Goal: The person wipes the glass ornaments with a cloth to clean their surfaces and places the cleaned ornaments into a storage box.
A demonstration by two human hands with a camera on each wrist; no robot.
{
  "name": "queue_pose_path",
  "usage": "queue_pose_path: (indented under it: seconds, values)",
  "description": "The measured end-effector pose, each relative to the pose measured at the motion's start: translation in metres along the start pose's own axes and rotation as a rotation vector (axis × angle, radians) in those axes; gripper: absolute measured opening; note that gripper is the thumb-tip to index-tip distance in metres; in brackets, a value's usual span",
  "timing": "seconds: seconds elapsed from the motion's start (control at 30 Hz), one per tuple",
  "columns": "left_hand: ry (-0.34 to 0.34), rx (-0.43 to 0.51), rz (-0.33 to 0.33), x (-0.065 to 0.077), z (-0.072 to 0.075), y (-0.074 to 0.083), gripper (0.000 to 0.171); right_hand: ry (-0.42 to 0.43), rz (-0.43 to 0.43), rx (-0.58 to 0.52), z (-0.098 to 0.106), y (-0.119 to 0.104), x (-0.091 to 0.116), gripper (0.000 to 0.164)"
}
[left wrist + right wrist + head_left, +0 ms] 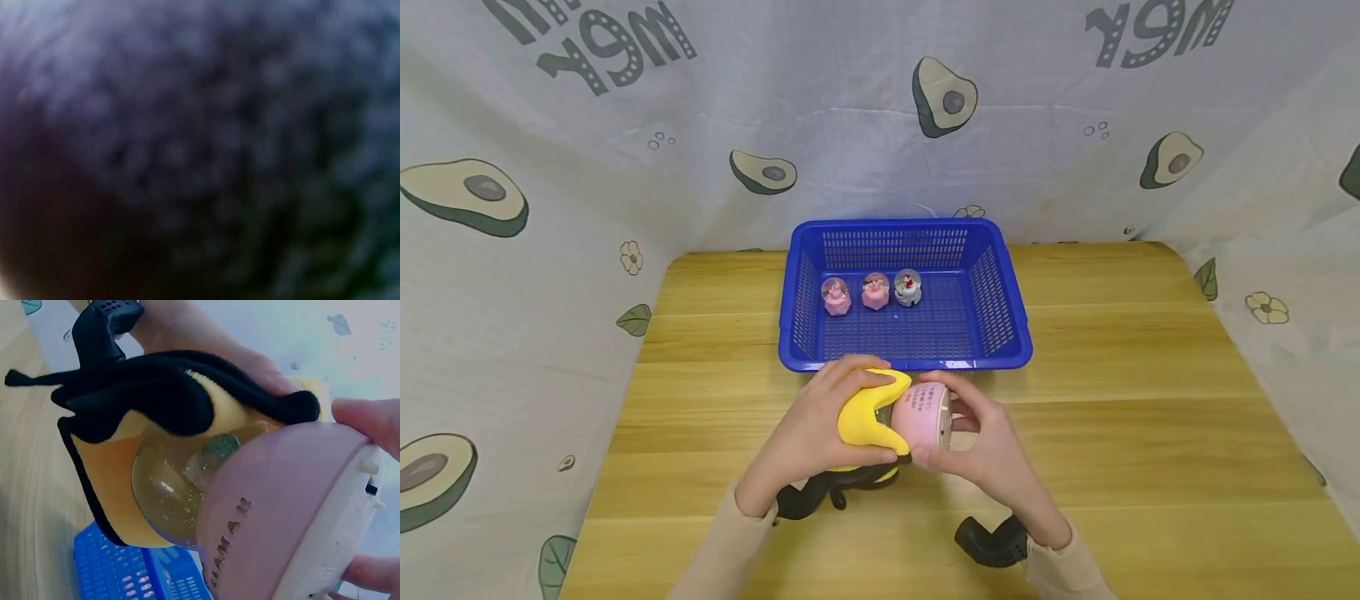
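Observation:
Both hands meet around a snow globe [917, 414] above the table, in front of the basket. My right hand [988, 442] grips its pink base, with fingers at the pale underside, which has small knobs. A yellow cloth with black edging [861, 417] is bunched in my left hand [812, 425] and wraps the clear ball. In the right wrist view, the glittery glass ball [165, 490] sits tilted against the cloth, with raised letters along the pink base [275, 481]. The left wrist view is dark and blurred, filled by a dark, textured surface.
A blue plastic basket [906, 364] stands at the back of the wooden table [1120, 400]. Inside are two small pink snow globes [837, 297] and a white one [907, 287]. An avocado-print curtain [865, 100] hangs behind. Black wrist cameras [992, 543] are worn at the wrists.

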State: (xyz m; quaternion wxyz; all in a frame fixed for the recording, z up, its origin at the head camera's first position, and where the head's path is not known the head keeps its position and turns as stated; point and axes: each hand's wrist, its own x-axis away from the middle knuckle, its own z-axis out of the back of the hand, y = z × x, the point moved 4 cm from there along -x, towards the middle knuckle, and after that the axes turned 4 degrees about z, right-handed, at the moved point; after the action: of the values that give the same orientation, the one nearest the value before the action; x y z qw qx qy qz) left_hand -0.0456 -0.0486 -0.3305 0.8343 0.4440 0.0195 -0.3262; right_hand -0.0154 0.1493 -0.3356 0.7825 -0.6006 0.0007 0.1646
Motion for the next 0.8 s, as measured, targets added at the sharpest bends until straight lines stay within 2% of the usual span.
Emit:
queue_pose_path:
  seconds: [0.2, 0.3, 0.43, 0.7, 0.8]
  values:
    - [-0.055, 0.206, 0.12, -0.002, -0.003, -0.012, 0.063, 0.007, 0.089, 0.102, 0.001, -0.001, 0.002, 0.07]
    - [-0.071, 0.31, 0.143, -0.002, -0.006, -0.018, 0.061, 0.008, 0.151, 0.132, 0.002, -0.003, 0.003, 0.072]
    - [-0.092, 0.486, 0.158, -0.002, -0.01, -0.026, 0.058, -0.003, 0.284, 0.208, 0.002, -0.008, 0.002, 0.074]
    - [-0.207, 0.891, 0.247, 0.005, -0.026, -0.042, 0.066, -0.096, 0.542, 0.409, 0.003, -0.018, 0.001, 0.073]
    - [-0.24, 1.011, 0.251, 0.008, -0.033, -0.045, 0.066, -0.16, 0.618, 0.476, 0.003, -0.026, 0.002, 0.076]
